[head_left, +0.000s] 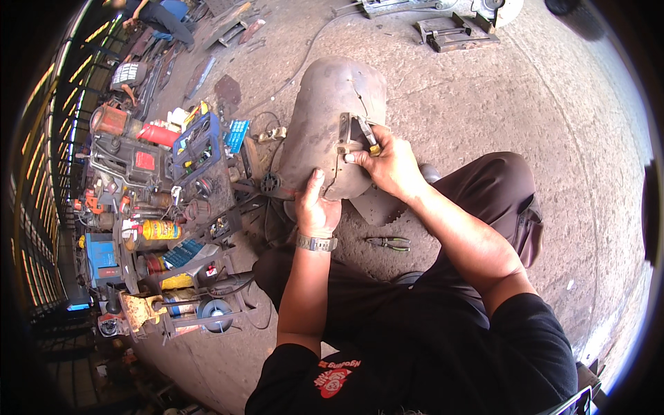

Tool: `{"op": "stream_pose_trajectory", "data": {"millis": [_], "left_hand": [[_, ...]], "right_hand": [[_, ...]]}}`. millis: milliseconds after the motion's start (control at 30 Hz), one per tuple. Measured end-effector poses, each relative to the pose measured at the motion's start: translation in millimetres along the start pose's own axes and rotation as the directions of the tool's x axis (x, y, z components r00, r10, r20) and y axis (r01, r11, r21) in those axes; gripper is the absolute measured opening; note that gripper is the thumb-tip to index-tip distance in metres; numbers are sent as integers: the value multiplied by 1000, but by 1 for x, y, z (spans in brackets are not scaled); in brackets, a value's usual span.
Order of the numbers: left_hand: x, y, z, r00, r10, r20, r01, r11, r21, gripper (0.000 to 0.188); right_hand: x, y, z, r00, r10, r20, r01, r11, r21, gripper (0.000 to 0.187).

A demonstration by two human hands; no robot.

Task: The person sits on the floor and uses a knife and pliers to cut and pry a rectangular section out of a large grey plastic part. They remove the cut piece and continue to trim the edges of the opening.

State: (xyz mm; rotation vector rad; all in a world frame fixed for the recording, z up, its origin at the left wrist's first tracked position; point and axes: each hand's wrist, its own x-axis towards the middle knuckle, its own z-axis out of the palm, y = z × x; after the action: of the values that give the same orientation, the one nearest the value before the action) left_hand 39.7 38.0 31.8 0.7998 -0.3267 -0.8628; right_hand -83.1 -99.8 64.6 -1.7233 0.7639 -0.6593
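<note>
A dull grey curved metal shell (321, 104), shaped like a wide tube, lies in front of me with a jagged dark line running along it. My left hand (318, 209) grips its near edge, the thumb on top and the other fingers hidden beneath. On the shell's right side, my right hand (395, 166) pinches a small metal clamp-like piece (344, 130) with a shiny silver part and a yellowish bit; its exact kind is unclear. Pliers with green-and-black handles (389, 243) lie on the floor between my legs.
At left, a crowded bench area holds a blue tray (197, 149), a yellow can (159, 229) and a red cylinder (158, 134). Metal frames (456, 33) stand at the far right. A cable (304, 59) crosses the concrete floor. Another person (162, 19) is at the far left.
</note>
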Motion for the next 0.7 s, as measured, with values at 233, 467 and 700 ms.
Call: {"op": "stream_pose_trajectory", "data": {"millis": [233, 467, 700], "left_hand": [[-3, -7, 0, 1000, -2, -15, 1, 1000, -11, 52], [-8, -13, 10, 998, -12, -57, 8, 997, -71, 51], [-15, -11, 14, 995, -70, -65, 64, 994, -93, 50]], "right_hand": [[-3, -4, 2, 999, 2, -32, -1, 1000, 19, 44], [0, 1, 4, 998, 7, -62, -8, 1000, -22, 40], [1, -1, 0, 999, 3, -50, -7, 997, -76, 41]]}}
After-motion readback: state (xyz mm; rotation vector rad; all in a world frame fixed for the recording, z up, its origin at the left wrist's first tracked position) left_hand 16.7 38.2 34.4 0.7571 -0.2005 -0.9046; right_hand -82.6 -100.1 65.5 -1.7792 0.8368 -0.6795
